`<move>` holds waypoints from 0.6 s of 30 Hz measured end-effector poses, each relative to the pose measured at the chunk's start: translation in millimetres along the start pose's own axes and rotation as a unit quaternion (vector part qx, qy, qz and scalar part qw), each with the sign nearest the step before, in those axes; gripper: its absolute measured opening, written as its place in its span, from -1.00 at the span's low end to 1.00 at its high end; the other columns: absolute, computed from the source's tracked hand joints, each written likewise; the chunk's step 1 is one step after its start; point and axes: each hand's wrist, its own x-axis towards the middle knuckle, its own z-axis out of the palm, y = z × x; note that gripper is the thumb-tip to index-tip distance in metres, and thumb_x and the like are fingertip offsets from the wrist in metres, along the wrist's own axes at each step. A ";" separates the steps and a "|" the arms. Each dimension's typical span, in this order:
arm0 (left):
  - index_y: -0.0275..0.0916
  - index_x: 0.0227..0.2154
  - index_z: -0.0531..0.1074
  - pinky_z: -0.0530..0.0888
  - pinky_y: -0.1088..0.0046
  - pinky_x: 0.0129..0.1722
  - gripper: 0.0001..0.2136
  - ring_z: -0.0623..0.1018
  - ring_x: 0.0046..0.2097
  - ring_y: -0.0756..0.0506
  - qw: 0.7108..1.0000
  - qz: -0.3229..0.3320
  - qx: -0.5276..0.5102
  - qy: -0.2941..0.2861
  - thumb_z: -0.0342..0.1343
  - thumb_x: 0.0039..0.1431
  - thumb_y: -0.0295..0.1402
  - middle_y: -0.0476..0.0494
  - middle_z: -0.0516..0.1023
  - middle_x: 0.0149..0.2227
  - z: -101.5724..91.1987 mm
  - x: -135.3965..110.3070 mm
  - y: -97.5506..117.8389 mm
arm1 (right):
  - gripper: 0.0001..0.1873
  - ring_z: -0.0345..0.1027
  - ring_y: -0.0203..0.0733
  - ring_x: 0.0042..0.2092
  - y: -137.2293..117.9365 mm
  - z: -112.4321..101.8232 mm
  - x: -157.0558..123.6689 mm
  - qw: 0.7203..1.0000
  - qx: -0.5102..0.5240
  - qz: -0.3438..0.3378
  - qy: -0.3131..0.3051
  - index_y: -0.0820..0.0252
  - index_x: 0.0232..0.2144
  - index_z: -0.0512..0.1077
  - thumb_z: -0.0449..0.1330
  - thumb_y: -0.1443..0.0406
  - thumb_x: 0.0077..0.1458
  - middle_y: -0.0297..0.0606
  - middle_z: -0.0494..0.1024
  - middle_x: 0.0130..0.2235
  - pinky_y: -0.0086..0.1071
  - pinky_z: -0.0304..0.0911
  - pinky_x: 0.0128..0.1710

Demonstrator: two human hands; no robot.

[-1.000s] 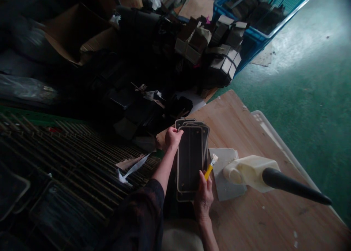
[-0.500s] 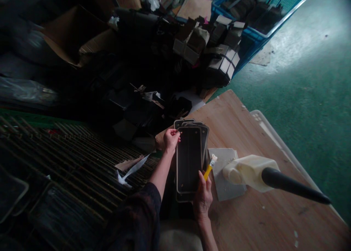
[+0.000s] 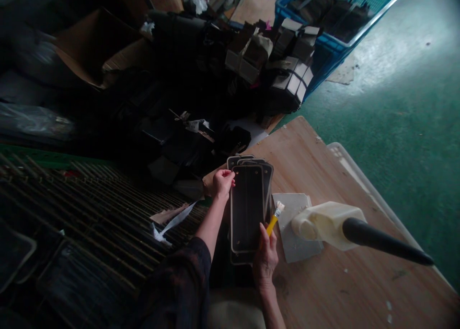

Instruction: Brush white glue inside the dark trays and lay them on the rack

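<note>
A stack of dark rectangular panels (image 3: pixel 247 204) with pale rims lies on the wooden table (image 3: pixel 341 281). My left hand (image 3: pixel 222 182) pinches the top left corner of the uppermost panel. At the near end of the stack my right hand (image 3: pixel 266 258) grips a small brush (image 3: pixel 274 218) with a yellow handle, and its fingers rest on the panel's lower right edge. The brush bristles point up and right, over a grey flat tile (image 3: pixel 293 226).
A cream plastic jug with a black spout (image 3: pixel 338 230) lies on its side right of the tile. Behind the table are dark piled parts (image 3: pixel 251 55), cardboard and a blue crate (image 3: pixel 334 17). A metal grid rack (image 3: pixel 89 209) lies left. Green floor on the right.
My left hand's fingers have curled from lying over the panel's corner into a pinch on it. The view has shifted slightly; the right hand and brush stay put.
</note>
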 end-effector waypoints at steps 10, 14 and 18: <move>-0.30 -0.40 0.44 0.46 0.56 -0.56 -0.87 0.50 -0.55 0.06 0.997 0.022 -0.070 -0.022 0.18 0.00 -0.34 0.00 0.49 -0.49 -13.5 -7.6 -5.3 | -0.46 0.37 -0.06 0.20 -0.5 0.2 -1.7 1.000 -0.005 0.010 -0.005 -0.11 0.30 0.27 -0.12 0.40 0.39 -0.14 0.44 0.17 -0.38 0.47 -0.20; -0.26 -0.38 0.42 0.39 0.56 -0.59 -0.72 0.47 -0.58 0.06 0.995 0.034 -0.089 0.023 0.16 0.04 -0.12 0.02 0.48 -0.51 -27.8 -19.4 -12.1 | -0.46 0.37 -0.09 0.19 -2.5 -1.5 -0.6 1.000 0.021 0.019 -0.004 -0.11 0.29 0.29 -0.12 0.40 0.38 -0.14 0.44 0.15 -0.37 0.47 -0.17; -0.21 -0.48 0.35 0.27 0.58 -0.65 -0.63 0.40 -0.62 0.05 0.996 0.002 -0.060 0.059 0.17 0.03 0.04 0.08 0.40 -0.61 -54.6 -60.2 -35.0 | -0.45 0.36 -0.11 0.20 -2.9 -5.9 0.8 0.997 0.075 0.024 -0.009 -0.08 0.27 0.31 -0.13 0.42 0.35 -0.13 0.41 0.16 -0.34 0.47 -0.08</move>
